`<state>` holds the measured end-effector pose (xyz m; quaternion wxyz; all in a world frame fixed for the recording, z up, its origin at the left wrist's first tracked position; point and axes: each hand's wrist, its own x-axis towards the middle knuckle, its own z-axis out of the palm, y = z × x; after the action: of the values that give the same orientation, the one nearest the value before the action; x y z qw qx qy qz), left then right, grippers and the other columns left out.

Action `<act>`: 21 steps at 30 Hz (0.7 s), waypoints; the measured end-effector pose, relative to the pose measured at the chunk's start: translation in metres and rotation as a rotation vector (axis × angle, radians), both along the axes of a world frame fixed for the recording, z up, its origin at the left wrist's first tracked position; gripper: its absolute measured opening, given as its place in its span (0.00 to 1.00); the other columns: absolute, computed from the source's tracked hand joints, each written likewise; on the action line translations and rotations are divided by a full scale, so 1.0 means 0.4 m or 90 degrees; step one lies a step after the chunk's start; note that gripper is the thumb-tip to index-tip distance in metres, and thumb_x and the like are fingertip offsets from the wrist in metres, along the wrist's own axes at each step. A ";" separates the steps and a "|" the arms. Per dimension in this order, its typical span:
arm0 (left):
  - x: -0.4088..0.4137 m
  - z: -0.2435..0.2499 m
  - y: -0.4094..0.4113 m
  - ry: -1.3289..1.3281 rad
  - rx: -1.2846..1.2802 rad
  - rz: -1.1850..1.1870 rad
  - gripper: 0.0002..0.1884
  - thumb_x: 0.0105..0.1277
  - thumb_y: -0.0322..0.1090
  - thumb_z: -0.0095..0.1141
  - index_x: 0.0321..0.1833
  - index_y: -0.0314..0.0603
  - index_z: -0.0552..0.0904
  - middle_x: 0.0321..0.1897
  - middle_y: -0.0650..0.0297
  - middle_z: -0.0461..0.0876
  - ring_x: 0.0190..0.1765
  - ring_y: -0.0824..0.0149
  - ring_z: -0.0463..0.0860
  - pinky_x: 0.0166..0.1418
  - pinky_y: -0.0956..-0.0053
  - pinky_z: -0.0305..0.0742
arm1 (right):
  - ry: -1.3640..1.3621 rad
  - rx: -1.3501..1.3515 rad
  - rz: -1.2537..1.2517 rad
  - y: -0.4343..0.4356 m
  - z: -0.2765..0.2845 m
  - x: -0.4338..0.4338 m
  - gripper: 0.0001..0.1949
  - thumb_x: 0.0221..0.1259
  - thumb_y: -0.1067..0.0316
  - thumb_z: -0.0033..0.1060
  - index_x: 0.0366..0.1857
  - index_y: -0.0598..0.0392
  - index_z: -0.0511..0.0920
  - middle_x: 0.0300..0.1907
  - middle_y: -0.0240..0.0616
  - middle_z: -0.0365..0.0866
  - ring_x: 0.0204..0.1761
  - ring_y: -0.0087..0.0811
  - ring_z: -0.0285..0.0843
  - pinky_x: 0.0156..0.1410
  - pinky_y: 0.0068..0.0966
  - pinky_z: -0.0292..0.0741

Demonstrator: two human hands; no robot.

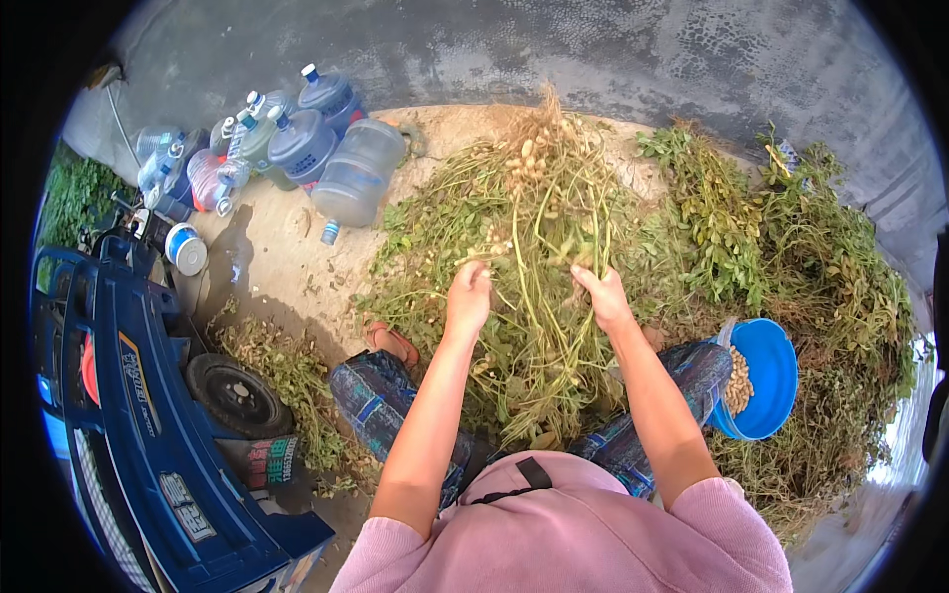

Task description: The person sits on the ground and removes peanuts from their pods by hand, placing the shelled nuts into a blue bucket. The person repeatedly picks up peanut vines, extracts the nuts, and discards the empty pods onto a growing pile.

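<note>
A heap of uprooted peanut plants (534, 356) lies before me between my legs, with green stems and leaves. At its far end, pale pods (528, 159) cluster among brown roots. My left hand (468, 296) is at the left of the heap, thumb and fingers pinched on a thin plant stem beside a few pods; its fingertips are partly hidden. On the right, my right hand (606, 298) grips several long peanut stems (599, 237). Outside my right knee stands a tilted blue bucket (771, 378) with picked peanuts (739, 382) inside.
More peanut plants (823, 259) are piled along the right. Large plastic water bottles (356, 174) stand and lie at the back left against a grey wall (519, 52). A blue cargo tricycle (148, 400) with a black wheel (239, 395) is at left, near a white tub (185, 248).
</note>
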<state>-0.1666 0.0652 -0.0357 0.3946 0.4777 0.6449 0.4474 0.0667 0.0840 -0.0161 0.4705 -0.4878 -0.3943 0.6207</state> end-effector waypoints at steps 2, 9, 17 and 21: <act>0.019 0.007 0.007 -0.218 -0.014 -0.014 0.12 0.69 0.35 0.52 0.52 0.42 0.76 0.42 0.66 0.77 0.43 0.72 0.75 0.48 0.75 0.70 | 0.002 -0.015 0.015 -0.036 -0.049 0.006 0.11 0.57 0.64 0.63 0.41 0.55 0.79 0.35 0.26 0.77 0.36 0.21 0.71 0.45 0.22 0.68; 0.025 0.049 -0.052 0.071 -0.051 -0.052 0.13 0.62 0.37 0.60 0.44 0.37 0.76 0.33 0.62 0.79 0.36 0.67 0.77 0.41 0.71 0.71 | 0.000 -0.053 -0.025 -0.137 -0.091 0.003 0.11 0.57 0.63 0.63 0.40 0.56 0.79 0.34 0.26 0.77 0.36 0.20 0.71 0.45 0.22 0.69; 0.144 0.120 -0.214 0.450 -0.064 -0.345 0.12 0.67 0.42 0.52 0.42 0.40 0.77 0.36 0.52 0.79 0.34 0.56 0.82 0.40 0.62 0.78 | -0.110 -0.166 0.109 -0.193 -0.156 -0.003 0.34 0.53 0.36 0.62 0.52 0.58 0.75 0.54 0.48 0.75 0.60 0.40 0.68 0.66 0.36 0.62; 0.223 0.042 -0.270 0.396 0.032 -0.365 0.11 0.63 0.37 0.52 0.42 0.38 0.77 0.39 0.50 0.78 0.37 0.49 0.81 0.40 0.59 0.77 | -0.024 -0.267 0.156 -0.211 -0.103 -0.010 0.34 0.52 0.37 0.63 0.53 0.59 0.74 0.52 0.50 0.76 0.61 0.37 0.67 0.67 0.40 0.58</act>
<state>-0.0773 -0.0426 -0.0189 0.2781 0.7597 0.5629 0.1695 0.0627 -0.0005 -0.0574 0.2730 -0.5345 -0.3218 0.7323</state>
